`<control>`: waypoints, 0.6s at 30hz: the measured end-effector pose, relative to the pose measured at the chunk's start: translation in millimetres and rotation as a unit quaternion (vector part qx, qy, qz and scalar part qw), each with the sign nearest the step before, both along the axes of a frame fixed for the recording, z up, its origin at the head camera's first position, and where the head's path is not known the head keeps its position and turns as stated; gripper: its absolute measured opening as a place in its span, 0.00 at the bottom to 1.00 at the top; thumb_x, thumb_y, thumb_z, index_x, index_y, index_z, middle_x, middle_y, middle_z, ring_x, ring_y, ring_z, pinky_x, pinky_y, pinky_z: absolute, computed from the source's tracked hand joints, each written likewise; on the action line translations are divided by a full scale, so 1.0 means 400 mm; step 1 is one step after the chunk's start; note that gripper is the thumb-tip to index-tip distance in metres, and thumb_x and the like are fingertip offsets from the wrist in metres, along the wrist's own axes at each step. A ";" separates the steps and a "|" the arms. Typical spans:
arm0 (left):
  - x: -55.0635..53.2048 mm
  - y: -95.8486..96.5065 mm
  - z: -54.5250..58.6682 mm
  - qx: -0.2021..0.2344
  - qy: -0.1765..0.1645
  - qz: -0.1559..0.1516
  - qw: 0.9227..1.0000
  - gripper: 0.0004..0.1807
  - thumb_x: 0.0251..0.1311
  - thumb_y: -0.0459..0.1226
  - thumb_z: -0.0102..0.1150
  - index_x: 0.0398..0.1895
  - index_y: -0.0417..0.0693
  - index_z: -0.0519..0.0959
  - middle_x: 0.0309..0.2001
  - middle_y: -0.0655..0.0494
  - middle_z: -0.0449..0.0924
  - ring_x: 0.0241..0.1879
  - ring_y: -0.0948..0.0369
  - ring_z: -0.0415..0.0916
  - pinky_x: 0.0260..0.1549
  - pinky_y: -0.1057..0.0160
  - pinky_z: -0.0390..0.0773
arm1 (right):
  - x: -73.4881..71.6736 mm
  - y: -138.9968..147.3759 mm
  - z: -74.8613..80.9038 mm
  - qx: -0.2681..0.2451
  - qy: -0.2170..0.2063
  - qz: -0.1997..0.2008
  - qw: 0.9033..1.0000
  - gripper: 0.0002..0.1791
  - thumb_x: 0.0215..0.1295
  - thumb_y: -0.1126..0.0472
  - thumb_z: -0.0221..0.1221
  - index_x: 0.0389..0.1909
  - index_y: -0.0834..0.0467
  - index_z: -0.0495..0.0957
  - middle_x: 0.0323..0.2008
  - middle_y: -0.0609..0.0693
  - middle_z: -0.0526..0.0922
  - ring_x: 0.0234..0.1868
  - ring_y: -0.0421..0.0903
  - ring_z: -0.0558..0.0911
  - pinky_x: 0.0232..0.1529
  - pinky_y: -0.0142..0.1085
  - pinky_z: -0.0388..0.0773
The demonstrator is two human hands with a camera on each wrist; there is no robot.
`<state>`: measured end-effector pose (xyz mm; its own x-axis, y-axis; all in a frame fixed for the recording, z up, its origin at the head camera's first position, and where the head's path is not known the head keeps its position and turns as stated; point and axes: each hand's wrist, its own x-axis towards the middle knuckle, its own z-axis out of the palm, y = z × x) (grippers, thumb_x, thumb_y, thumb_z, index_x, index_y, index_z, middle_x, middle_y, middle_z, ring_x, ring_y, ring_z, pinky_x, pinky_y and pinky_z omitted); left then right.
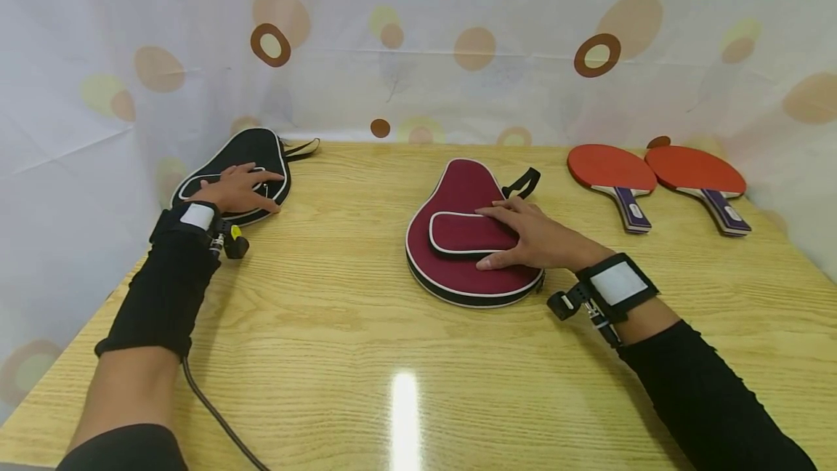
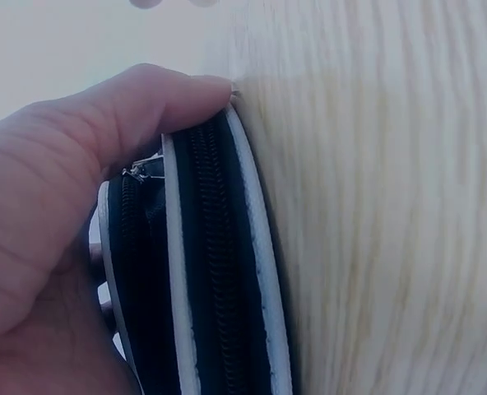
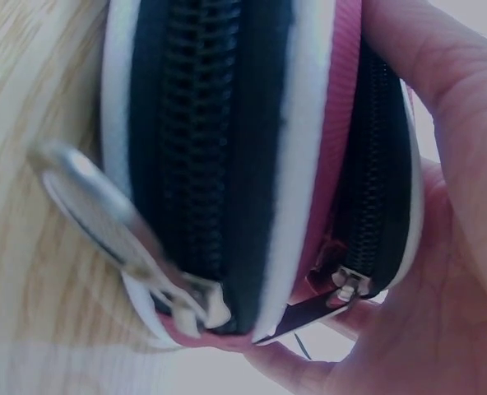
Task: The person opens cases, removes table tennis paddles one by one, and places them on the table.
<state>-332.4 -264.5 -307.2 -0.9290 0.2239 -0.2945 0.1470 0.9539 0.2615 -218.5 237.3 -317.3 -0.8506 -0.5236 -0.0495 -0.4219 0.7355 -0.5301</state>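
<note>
Room to pass ran up the wooden tabletop (image 1: 346,238) between the black paddle case (image 1: 248,150) at upper left and the maroon paddle case (image 1: 463,232) at centre, while two red table-tennis paddles (image 1: 611,166) obstructed the upper right and the right forearm (image 1: 709,391) blocked the lower right.

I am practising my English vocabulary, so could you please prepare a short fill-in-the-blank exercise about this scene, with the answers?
1. The left hand touches a racket case whose main colour is ____.
2. The maroon racket case, touched by the right hand, is edged in ____.
3. Two table tennis rackets lie to the ____ of the maroon racket case.
4. Both rackets' upward faces are ____.

Missing words: black; white; right; red.
</note>
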 end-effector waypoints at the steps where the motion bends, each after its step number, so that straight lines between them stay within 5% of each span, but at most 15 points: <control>1: 0.000 -0.003 0.001 0.000 -0.001 0.002 1.000 0.41 0.65 0.51 0.62 0.78 0.51 0.59 0.78 0.31 0.36 0.74 0.28 0.28 0.56 0.16 0.32 | 0.000 0.001 0.000 0.000 -0.001 0.000 1.000 0.47 0.59 0.42 0.70 0.76 0.54 0.63 0.74 0.64 0.55 0.72 0.66 0.56 0.66 0.63 0.60; 13: 0.001 -0.022 0.005 0.003 -0.002 -0.005 1.000 0.41 0.65 0.50 0.63 0.78 0.49 0.59 0.78 0.29 0.35 0.74 0.27 0.28 0.57 0.16 0.32 | 0.001 -0.002 0.004 0.002 -0.007 -0.002 1.000 0.47 0.60 0.42 0.70 0.76 0.53 0.62 0.75 0.65 0.53 0.73 0.66 0.54 0.65 0.64 0.60; 18: 0.002 -0.004 0.002 -0.029 0.022 -0.008 0.999 0.42 0.64 0.50 0.64 0.77 0.47 0.59 0.78 0.30 0.37 0.74 0.28 0.29 0.60 0.19 0.32 | 0.001 0.000 0.002 0.004 -0.007 -0.003 1.000 0.47 0.60 0.42 0.70 0.76 0.54 0.62 0.74 0.65 0.53 0.73 0.67 0.54 0.65 0.64 0.60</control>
